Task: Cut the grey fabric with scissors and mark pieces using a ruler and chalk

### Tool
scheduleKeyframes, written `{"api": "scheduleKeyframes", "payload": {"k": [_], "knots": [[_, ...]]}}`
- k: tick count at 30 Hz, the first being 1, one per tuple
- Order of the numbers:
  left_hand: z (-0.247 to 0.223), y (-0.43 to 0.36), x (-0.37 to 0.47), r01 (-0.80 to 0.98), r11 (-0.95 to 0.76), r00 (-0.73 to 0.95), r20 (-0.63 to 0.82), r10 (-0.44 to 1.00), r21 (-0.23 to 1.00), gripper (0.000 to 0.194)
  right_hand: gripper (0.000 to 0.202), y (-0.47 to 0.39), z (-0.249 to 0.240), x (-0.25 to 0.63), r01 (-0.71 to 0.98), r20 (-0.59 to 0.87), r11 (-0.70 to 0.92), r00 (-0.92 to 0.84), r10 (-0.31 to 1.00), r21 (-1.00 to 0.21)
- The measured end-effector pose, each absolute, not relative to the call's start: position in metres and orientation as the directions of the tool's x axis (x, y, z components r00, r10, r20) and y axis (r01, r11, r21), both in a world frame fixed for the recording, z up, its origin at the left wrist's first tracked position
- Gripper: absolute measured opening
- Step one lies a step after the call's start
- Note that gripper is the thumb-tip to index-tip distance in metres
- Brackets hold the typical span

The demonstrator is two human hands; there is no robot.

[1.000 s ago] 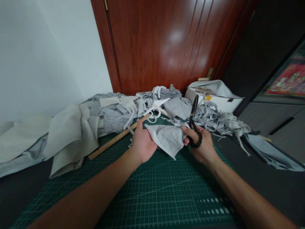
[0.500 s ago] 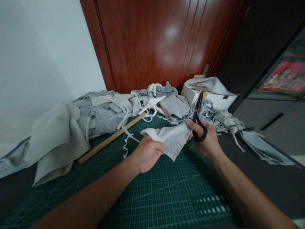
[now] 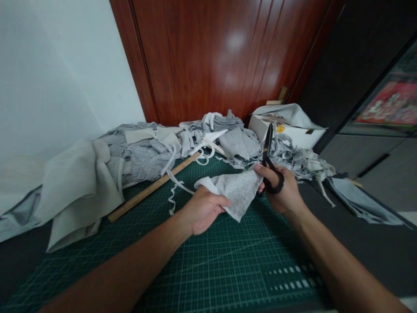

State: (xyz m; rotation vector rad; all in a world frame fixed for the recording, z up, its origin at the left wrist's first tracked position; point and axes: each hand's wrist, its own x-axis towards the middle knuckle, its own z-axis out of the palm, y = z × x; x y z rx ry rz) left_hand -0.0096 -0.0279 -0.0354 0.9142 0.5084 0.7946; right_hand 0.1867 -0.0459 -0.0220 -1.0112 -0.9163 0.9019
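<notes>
My left hand grips the near corner of a small grey fabric piece, held just above the green cutting mat. My right hand holds black scissors by the handles, blades together and pointing up and away. The fingertips of that hand also pinch the far right edge of the fabric piece.
A wooden ruler lies slanted on the mat's far left. Piles of grey cloth and cut strips line the back. A white box stands against the brown door.
My left hand turned from palm-up under the fabric to a closed grip on its near corner. The camera view shifted slightly; the scissors stay upright in my right hand.
</notes>
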Motion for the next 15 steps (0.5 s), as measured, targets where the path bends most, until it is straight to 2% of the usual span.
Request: {"api": "scheduleKeyframes", "payload": {"k": [3, 9, 15], "knots": [[-0.037, -0.028, -0.011, -0.378, 0.374, 0.653, -0.043, 0.756, 0.847, 0.049, 0.032, -0.044, -0.025, 0.19, -0.16, 0.2, 0.271, 0.359, 0.912, -0.949], [-0.032, -0.034, -0.013, -0.394, 0.395, 0.724, 0.015, 0.69, 0.83, 0.039, 0.039, -0.042, -0.031, 0.194, -0.109, 0.219, 0.279, 0.379, 0.899, -0.954], [-0.011, -0.028, -0.019, -0.569, 0.288, 0.58, 0.128, 0.804, 0.77, 0.042, 0.054, -0.044, -0.03, 0.188, -0.031, 0.226, 0.254, 0.359, 0.905, -0.967]]}}
